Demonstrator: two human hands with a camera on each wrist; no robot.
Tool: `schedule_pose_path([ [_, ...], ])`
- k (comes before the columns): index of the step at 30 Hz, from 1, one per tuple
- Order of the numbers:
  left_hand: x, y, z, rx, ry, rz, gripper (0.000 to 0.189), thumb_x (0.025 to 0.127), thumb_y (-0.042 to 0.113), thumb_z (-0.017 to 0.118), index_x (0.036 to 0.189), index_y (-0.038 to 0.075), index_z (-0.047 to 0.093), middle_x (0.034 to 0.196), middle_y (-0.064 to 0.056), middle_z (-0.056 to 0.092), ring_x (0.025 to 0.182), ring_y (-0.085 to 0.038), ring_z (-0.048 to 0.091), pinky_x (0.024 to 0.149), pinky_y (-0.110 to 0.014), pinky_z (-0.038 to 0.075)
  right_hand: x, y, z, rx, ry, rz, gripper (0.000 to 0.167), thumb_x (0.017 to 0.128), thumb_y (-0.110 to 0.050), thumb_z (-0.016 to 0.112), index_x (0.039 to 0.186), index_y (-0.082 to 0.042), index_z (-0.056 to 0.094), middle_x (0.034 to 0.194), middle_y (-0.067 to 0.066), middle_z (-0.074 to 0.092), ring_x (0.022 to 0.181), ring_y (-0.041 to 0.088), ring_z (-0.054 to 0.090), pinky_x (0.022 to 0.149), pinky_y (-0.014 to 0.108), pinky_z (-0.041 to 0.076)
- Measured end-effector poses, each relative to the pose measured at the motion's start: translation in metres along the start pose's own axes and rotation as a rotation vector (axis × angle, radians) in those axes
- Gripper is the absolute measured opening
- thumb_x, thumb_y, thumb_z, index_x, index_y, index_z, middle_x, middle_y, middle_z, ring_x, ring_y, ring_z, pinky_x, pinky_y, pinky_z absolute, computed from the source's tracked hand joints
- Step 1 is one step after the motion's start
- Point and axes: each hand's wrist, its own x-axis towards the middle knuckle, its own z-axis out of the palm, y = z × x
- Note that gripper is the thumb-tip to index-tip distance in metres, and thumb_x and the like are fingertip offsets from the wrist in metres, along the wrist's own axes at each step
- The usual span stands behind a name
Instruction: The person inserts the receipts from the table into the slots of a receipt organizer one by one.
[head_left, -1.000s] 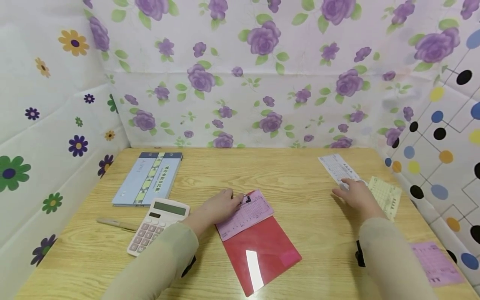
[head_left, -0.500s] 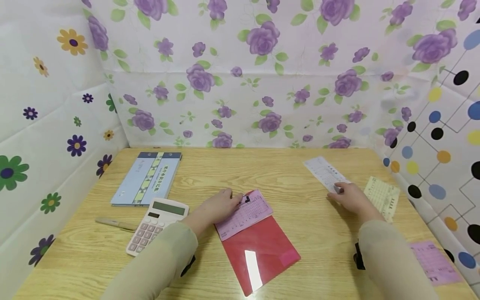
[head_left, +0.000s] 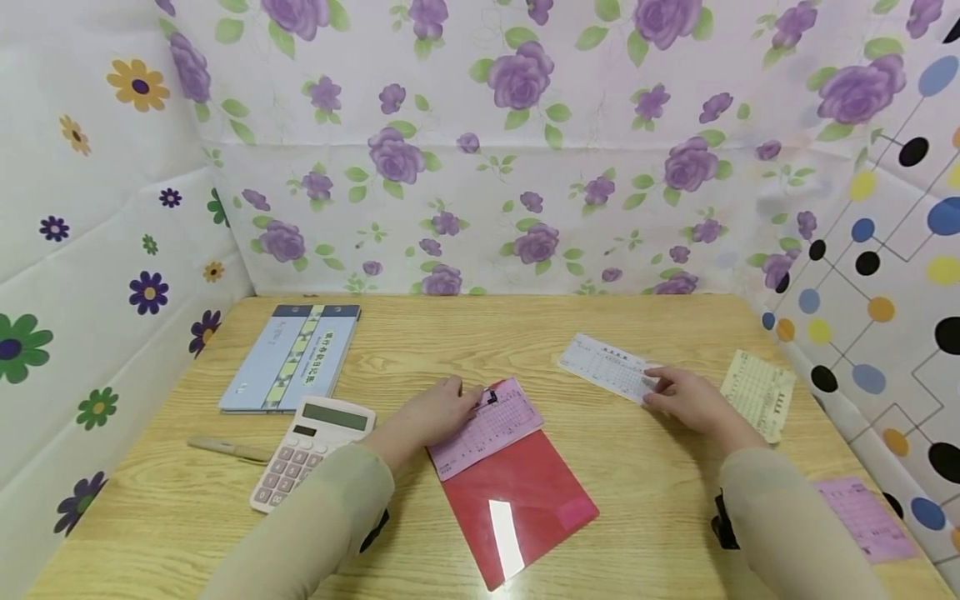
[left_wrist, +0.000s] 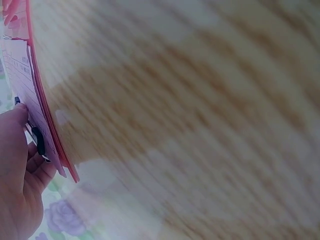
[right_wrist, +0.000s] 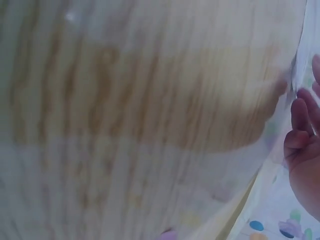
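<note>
In the head view a red clipboard (head_left: 517, 500) lies tilted at mid-table, with a pink printed slip (head_left: 487, 433) across its upper part. My left hand (head_left: 442, 412) grips its top left edge at the black-tipped metal clip (head_left: 490, 396). In the left wrist view the thumb rests at the clip and the other fingers curl behind the board's edge. My right hand (head_left: 690, 398) pinches the near right end of a white printed slip (head_left: 606, 365), which lies slanting low over the table. That slip shows only edge-on beside the fingers in the right wrist view.
A yellow slip (head_left: 757, 392) lies right of my right hand, and another pink slip (head_left: 866, 517) is near the right edge. On the left are a blue account book (head_left: 288, 358), a pink calculator (head_left: 318, 437) and a tan pen (head_left: 225, 447). Patterned cloth walls enclose the table.
The white slip has moved left and somewhat nearer, away from the yellow slip, and turned flatter across, with my right hand pinching its end. My left hand stays on the clipboard.
</note>
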Motion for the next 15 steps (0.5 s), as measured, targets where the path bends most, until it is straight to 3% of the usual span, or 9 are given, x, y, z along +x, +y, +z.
schedule_pose_path([
  [8, 0.000, -0.001, -0.002, -0.020, -0.013, -0.015, 0.048, 0.102, 0.034, 0.037, 0.147, 0.020, 0.034, 0.134, -0.021, 0.041, 0.125, -0.036, 0.040, 0.101, -0.048, 0.036, 0.006, 0.010, -0.002, -0.043, 0.020, 0.057, 0.063, 0.090, -0.038, 0.061, 0.133, 0.006, 0.046, 0.108, 0.028, 0.057, 0.093, 0.036, 0.056, 0.081, 0.051, 0.044],
  [15, -0.002, 0.000, -0.002, -0.005, -0.007, 0.012, 0.048, 0.101, 0.033, 0.038, 0.147, 0.018, 0.034, 0.126, -0.019, 0.045, 0.117, -0.034, 0.045, 0.096, -0.046, 0.040, 0.009, 0.011, 0.002, -0.095, 0.026, 0.049, 0.053, 0.089, -0.032, 0.063, 0.126, 0.004, 0.054, 0.100, 0.025, 0.061, 0.091, 0.037, 0.058, 0.079, 0.051, 0.045],
])
